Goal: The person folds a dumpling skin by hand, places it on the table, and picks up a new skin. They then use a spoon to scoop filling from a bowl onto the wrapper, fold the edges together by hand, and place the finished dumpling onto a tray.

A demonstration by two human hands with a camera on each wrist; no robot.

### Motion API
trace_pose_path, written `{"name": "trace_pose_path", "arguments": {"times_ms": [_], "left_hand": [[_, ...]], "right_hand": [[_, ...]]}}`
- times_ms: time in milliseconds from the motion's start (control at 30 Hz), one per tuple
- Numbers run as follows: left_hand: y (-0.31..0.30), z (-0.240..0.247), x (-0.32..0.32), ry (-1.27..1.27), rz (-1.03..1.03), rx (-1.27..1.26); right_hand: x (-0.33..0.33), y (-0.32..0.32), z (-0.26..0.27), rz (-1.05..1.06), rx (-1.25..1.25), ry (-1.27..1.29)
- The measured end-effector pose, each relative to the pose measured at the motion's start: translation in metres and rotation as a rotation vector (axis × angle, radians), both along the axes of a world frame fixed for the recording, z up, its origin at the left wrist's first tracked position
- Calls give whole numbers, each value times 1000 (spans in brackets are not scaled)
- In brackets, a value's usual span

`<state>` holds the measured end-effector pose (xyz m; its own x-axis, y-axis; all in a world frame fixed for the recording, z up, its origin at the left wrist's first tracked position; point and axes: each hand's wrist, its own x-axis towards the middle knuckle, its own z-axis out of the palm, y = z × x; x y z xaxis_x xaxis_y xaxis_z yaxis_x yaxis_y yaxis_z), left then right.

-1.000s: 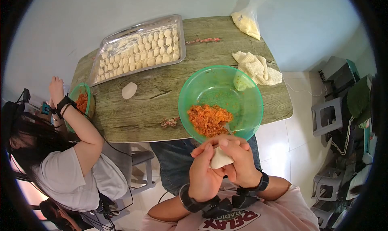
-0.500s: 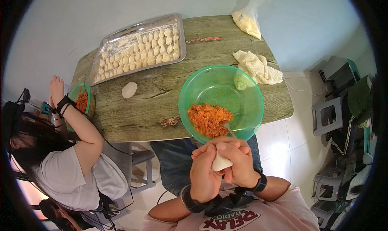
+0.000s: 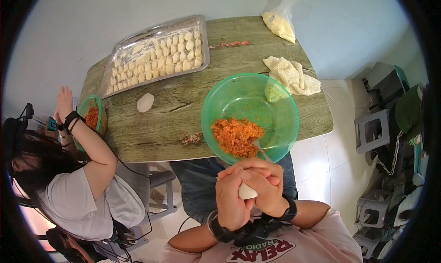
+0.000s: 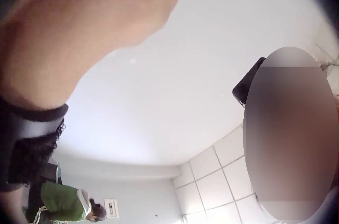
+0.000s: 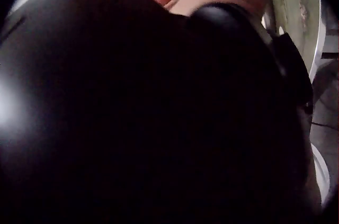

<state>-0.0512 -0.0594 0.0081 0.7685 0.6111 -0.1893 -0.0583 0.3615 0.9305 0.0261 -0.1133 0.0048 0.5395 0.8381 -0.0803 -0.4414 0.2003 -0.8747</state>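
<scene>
Both hands are pressed together in front of my chest, close to the near side of the green bowl [image 3: 296, 125]. Between them they squeeze a white dumpling [image 3: 247, 192], its smooth rounded end showing below the thumbs. My left hand [image 3: 228, 199] cups it from the left, and my right hand [image 3: 270, 191] wraps over from the right, fingers overlapping. Most of the dumpling is hidden inside the grip. Orange minced filling [image 3: 236, 135] lies in the bowl with a spoon [image 3: 262, 151] stuck in it. In the right wrist view a dark shape covers nearly everything.
A metal tray [image 3: 206, 56] with rows of dumplings stands at the table's back left. A round dough wrapper [image 3: 145, 103] lies on the table [image 3: 170, 125]. A cloth [image 3: 294, 77] and a bag of flour-like stuff [image 3: 279, 27] are at right. Another person [image 3: 87, 194] sits at left beside a smaller bowl [image 3: 102, 118].
My hands have closed further round the dumpling, so less of it shows, and its visible part has become smaller and rounder. The things on the table stay where they were.
</scene>
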Motion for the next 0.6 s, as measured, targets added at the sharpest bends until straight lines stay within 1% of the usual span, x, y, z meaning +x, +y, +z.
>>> {"name": "trace_pose_path", "arguments": {"times_ms": [67, 100, 133, 167, 200, 233, 267, 300, 333, 400, 433, 467, 533, 567, 600], "left_hand": [[-1, 2, 5, -132, 74, 99], [1, -3, 4, -132, 73, 101], [4, -11, 2, -118, 39, -100], [6, -15, 1, -102, 5, -304], [6, -15, 1, -99, 5, -304], [6, -15, 3, -150, 43, -359], [8, -14, 5, -201, 80, -411], [11, -11, 7, -200, 77, -408], [16, -5, 7, -209, 11, -231], [25, 2, 4, -225, -123, 122], [29, 1, 2, -206, -133, 234], [36, 3, 2, -205, -135, 234], [50, 7, 7, -120, -192, 1062], [50, 8, 8, -119, -195, 1063], [50, 10, 9, -2, -174, 1307]], "right_hand": [[2, 2, -7, -6, 5, -45], [3, 4, -9, -10, 15, -93], [5, 4, -6, -11, 18, -92], [6, 3, 1, 27, -39, -90], [8, 2, 4, 66, -98, -87], [9, 2, 3, 66, -98, -86], [11, 2, 2, 98, 30, 58], [12, 3, 1, 127, 159, 202], [13, 4, 4, 125, 161, 203], [13, 6, 11, 110, 140, 458], [15, 5, 9, 184, 126, 404], [14, 5, 11, 183, 127, 405], [11, 4, 19, 52, 12, 651], [12, 3, 21, 51, 14, 653], [15, 2, 22, 109, 25, 670]]}}
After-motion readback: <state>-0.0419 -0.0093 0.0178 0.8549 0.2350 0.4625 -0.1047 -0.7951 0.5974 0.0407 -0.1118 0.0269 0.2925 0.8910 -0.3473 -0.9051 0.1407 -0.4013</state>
